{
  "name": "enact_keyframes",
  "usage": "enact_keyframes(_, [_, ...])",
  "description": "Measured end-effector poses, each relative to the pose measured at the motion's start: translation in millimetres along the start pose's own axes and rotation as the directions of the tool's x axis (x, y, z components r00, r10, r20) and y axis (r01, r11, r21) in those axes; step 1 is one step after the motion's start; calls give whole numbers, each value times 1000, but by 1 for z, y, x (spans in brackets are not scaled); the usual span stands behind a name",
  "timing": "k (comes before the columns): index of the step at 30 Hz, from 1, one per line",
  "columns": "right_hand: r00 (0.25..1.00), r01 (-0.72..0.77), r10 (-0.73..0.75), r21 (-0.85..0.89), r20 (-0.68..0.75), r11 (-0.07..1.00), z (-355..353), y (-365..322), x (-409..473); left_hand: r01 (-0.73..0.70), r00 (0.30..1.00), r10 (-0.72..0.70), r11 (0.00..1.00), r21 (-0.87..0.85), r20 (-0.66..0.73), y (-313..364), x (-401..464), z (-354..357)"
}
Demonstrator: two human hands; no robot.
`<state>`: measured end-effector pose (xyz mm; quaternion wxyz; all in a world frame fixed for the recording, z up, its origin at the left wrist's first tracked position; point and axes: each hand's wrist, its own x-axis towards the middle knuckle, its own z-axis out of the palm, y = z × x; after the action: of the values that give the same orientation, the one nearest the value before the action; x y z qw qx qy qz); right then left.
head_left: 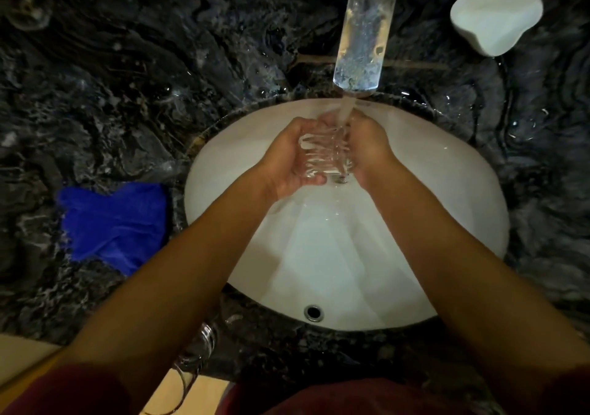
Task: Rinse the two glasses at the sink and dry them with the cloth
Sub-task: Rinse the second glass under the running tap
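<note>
A clear ribbed glass (324,154) is held over the white sink basin (447,223), under the stream of water falling from the chrome tap (364,31). My left hand (287,159) cups the glass from the left, fingers curled under it. My right hand (372,151) grips its right side. A second clear glass (199,350) stands on the dark counter's front edge, partly hidden behind my left forearm. The blue cloth (116,226) lies crumpled on the counter left of the basin.
A white soap-dish-like container (496,12) sits at the back right of the dark marbled counter (127,79), which is wet with droplets. The basin's overflow hole (313,312) is at its near wall.
</note>
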<state>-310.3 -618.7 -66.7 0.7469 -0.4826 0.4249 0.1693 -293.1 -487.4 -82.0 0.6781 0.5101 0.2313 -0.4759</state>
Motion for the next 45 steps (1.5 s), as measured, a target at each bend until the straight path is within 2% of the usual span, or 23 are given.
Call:
enact_keyframes(2, [999,-15,16,44,-42,999,-2,7,4,-22,998,21,1000,-20,-57,-1,6,5])
enact_keyframes(4, [985,36,-34,11,-170,999,1,24,2,-23,988,15,998,-52,-151,-6,11,11])
enact_keyframes(6, [940,179,-193,-73,-283,981,8,39,-10,-31,986,3,986,-163,-169,-12,16,18])
enact_keyframes(8, [873,358,-409,-223,-266,907,20,53,-28,-69,992,32,947,-313,-124,-15,14,25])
enact_keyframes(10, [810,459,-540,-325,-228,827,19,61,-32,-86,993,54,933,-350,-102,-17,13,27])
enact_keyframes(12, [834,424,-508,-340,-216,840,11,54,-24,-87,994,66,961,-261,-88,-14,8,20])
enact_keyframes(14, [903,314,-387,-329,-185,891,-2,33,-11,-43,999,44,992,-118,7,-10,-2,16])
enact_keyframes(16, [970,186,-225,-315,-93,931,-11,13,-2,-45,995,44,999,14,84,-4,-10,11])
enact_keyframes(18, [997,77,-75,-144,23,987,-15,5,-1,-72,989,61,994,79,134,-1,-15,14])
enact_keyframes(20, [994,36,-38,23,107,999,-14,8,-3,-76,987,64,994,77,145,-1,-17,17])
enact_keyframes(22, [991,47,-62,119,120,992,-15,14,0,-69,990,64,997,40,129,-4,-18,19])
enact_keyframes(24, [990,130,-135,102,44,986,-13,17,1,-63,992,65,998,-23,108,-6,-19,19])
enact_keyframes(27, [958,282,-285,-76,-32,956,-6,28,-4,-33,998,45,978,-208,51,-3,-20,18])
enact_keyframes(29, [928,371,-364,-239,74,897,-7,38,-16,-9,1000,6,965,-264,-9,1,-19,17])
enact_keyframes(31, [894,447,-422,-377,151,811,-14,48,-19,24,997,-36,985,-168,-70,4,-19,18])
enact_keyframes(34, [927,348,-376,-367,-5,863,-26,40,-14,43,991,-24,989,141,-135,5,-20,17])
enact_keyframes(36, [959,258,-283,-378,-11,889,-30,27,-9,17,977,63,929,369,-203,7,-22,21])
enact_keyframes(38, [987,156,-161,-387,18,909,-27,18,-8,-31,941,213,827,561,-262,12,-24,22])
enact_keyframes(40, [999,20,-5,-342,45,940,-25,12,-8,-122,896,385,690,713,-219,16,-27,18])
enact_keyframes(41, [995,-45,69,-301,71,953,-23,10,-8,-188,880,442,656,731,-171,18,-30,14])
enact_keyframes(43, [976,-133,165,-210,141,969,-27,4,-8,-313,882,471,623,717,-25,20,-35,9])
enact_keyframes(45, [952,-181,217,-175,214,968,-29,0,-6,-355,889,446,522,776,107,21,-40,11])
